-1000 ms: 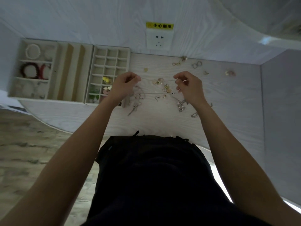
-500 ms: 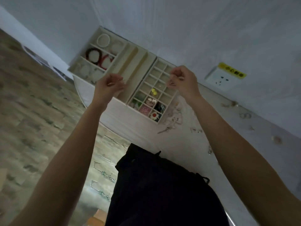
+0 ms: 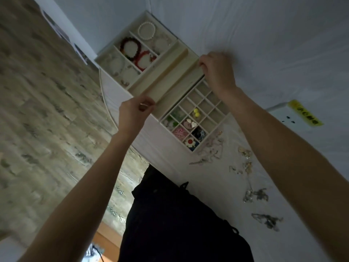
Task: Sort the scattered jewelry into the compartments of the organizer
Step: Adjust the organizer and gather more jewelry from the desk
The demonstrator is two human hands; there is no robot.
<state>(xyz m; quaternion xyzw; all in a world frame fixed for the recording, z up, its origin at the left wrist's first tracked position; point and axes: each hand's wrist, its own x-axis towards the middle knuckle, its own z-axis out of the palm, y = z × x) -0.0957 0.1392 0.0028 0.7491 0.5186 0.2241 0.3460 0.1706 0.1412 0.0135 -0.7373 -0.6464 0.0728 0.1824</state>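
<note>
The cream organizer (image 3: 171, 102) lies on the white table, at its left end. My left hand (image 3: 136, 112) is pinched shut at the near end of one long narrow slot (image 3: 170, 78). My right hand (image 3: 217, 70) is pinched shut at that slot's far end. The thin chain necklace stretched between them is too fine to make out here. Bead bracelets (image 3: 130, 48) fill the square compartments on the left. The small grid (image 3: 207, 103) holds yellow beads, hearts and flower pieces. Scattered jewelry (image 3: 245, 163) lies on the table (image 3: 162, 148) to the right.
A wall socket (image 3: 294, 118) with a yellow label sits on the wall at the right. The table edge (image 3: 105, 91) curves along the organizer's left side, with wood-pattern floor beyond. My black clothing (image 3: 179, 214) fills the lower middle.
Both hands carried the stretched chain from above the loose jewelry leftward to the organizer and now sit at the two ends of a long slot. My head turned left with them.
</note>
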